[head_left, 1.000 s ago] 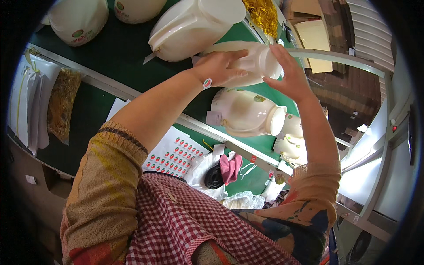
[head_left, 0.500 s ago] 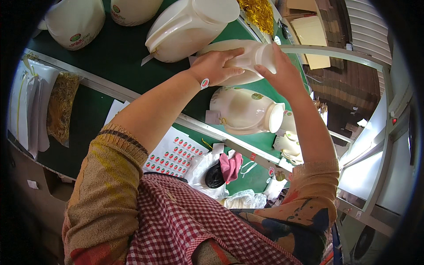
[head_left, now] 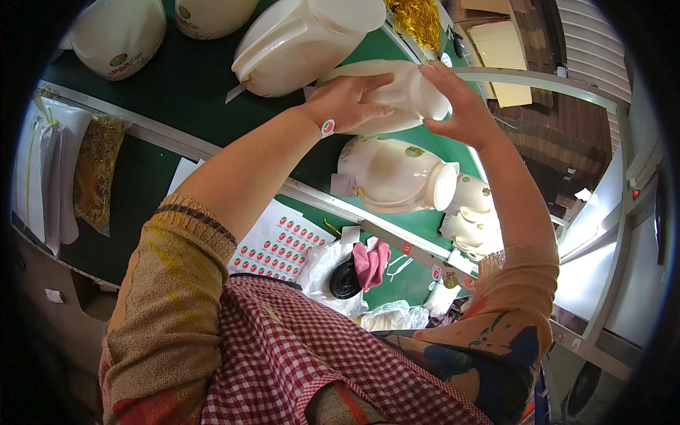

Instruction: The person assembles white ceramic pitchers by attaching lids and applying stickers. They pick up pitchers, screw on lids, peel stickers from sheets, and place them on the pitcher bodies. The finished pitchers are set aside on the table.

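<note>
A cream ceramic jug lies on its side on the green work surface, its narrower round end facing right. My left hand grips its body from the left, with the thumb and fingers spread over it. A small round red-and-green sticker is on my left wrist. My right hand cups the jug's right end between fingers and thumb. Just nearer lies another cream jug with a leaf pattern and a paper tag. Beyond my left hand rests a larger glossy jug, also tagged.
More cream jugs stand at the far left. A metal rail crosses the surface. Nearer are a sticker sheet, a pink cloth and plastic bags. Golden tinsel lies at the far edge; stacked cardboard stands right.
My right hand has shifted slightly right, and its thumb has moved from the jug's neck to the edge of its end. My left hand has barely moved.
</note>
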The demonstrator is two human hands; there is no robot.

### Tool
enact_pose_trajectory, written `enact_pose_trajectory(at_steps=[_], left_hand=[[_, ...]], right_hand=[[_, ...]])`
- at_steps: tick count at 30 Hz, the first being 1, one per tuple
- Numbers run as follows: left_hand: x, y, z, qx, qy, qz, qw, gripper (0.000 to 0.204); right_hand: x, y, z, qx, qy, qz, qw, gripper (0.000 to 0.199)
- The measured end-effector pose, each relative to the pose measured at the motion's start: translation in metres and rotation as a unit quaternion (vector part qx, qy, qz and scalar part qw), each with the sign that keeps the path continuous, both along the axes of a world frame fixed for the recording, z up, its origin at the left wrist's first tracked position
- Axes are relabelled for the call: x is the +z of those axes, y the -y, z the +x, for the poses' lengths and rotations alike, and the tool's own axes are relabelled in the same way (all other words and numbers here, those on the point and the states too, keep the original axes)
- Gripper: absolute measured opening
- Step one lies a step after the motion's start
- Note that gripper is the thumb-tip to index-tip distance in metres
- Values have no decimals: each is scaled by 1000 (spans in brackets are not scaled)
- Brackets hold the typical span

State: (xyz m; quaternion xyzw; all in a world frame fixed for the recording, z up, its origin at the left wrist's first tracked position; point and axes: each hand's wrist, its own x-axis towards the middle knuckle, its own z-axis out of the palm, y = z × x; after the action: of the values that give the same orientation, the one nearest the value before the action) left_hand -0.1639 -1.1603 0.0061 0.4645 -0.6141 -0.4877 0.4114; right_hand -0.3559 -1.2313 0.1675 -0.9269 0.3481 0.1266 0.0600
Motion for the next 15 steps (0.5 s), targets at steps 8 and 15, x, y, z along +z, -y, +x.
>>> enact_pose_trajectory(at_steps=[8,15], left_hand=[[-2,0,-4,14,-5,-26,1000,60],[-3,2,-7,17,-4,-20,1000,61]], right_hand=[[0,0,22,-211,-134,-113,962,82],[-3,-9,-11,-267,-13,-122,956,80]])
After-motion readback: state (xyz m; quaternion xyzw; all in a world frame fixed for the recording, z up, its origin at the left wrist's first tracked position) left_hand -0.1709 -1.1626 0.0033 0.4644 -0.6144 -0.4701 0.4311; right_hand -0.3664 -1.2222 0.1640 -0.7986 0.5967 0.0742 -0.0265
